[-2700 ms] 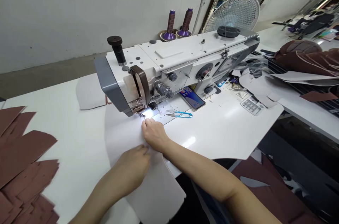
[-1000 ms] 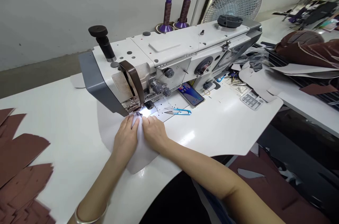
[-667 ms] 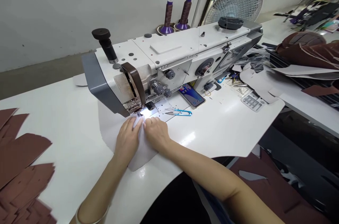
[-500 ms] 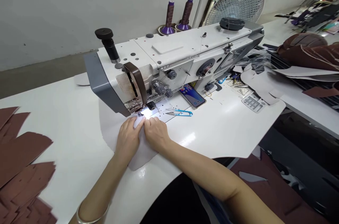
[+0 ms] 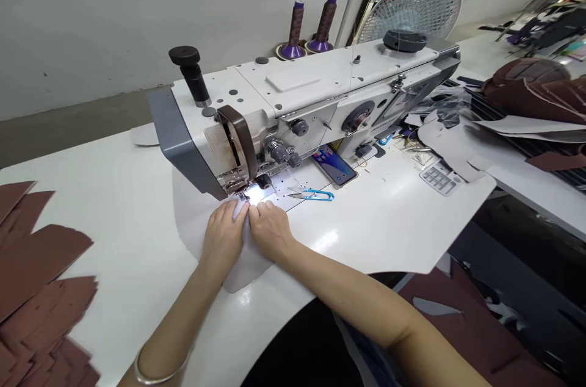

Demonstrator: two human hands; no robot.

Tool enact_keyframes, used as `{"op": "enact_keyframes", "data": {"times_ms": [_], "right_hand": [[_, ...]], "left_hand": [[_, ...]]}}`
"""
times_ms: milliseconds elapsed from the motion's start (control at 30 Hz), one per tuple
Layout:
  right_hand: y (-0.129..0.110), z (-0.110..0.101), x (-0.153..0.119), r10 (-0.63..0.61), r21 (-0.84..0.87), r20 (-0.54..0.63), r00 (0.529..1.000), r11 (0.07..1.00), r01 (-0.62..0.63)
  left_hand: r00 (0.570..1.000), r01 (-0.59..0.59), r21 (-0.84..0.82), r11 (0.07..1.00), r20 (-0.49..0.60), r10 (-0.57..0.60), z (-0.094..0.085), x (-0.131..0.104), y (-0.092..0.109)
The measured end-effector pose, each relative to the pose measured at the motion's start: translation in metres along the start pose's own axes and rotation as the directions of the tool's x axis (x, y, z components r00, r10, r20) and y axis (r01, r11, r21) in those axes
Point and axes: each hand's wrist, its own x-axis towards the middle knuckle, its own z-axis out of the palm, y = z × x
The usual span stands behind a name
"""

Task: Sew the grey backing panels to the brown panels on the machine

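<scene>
A pale grey sheet [image 5: 249,265] of soft-looking material, probably leather or fabric, lies under the needle end of a white sewing machine [image 5: 293,82]. My left hand [image 5: 223,234] is on the sheet, its thumb apart from the fingers and the material bulging up between them. Close beside it, my right hand [image 5: 271,228] is closed with fingers curled over the sheet's edge, knuckles up. Both hands sit just in front of the lit presser foot [image 5: 243,196]. The fingertips are partly hidden. Blue thread snips [image 5: 315,194] lie to the right of my right hand.
A phone [image 5: 336,166] lies under the machine arm. Stacks of brown cut pieces [image 5: 41,265] cover the table's left side. Two thread cones [image 5: 295,30] and a fan [image 5: 416,5] stand behind. A calculator [image 5: 439,178] and brown pieces [image 5: 535,91] are at right.
The whole view has shifted very slightly, with the machine a little further right in the picture. Both hands keep nearly the same place and pose on the sheet.
</scene>
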Motion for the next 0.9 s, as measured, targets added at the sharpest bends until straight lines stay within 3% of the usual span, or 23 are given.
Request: {"op": "enact_keyframes", "data": {"times_ms": [900], "right_hand": [[-0.0018,0.0026,0.0074,-0.101,0.001,-0.015,0.995,0.995,0.101]], "left_hand": [[0.996,0.080,-0.053,0.995,0.043,-0.077,-0.0012,0.0045,-0.0039]]}}
